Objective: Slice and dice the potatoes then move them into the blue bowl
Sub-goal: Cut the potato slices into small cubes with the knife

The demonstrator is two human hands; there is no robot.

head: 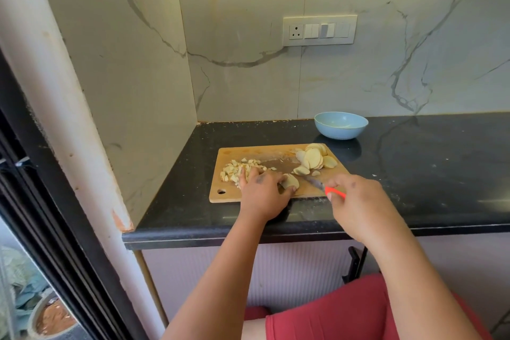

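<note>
On the cutting board [256,150], her left hand [263,188] pins a small stack of potato slices [290,181] under curled fingers, while her right hand [356,196] is wrapped round the red-handled knife [314,182], whose blade points left at that stack, just beside it. One diced heap [238,168] lies left, one fanned pile of slices [314,159] right, and one blue bowl [341,125] behind.

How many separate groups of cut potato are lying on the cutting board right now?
3: diced pieces at the board's left end, a fanned stack of slices at its far right, and a few slices under the left hand.
</note>
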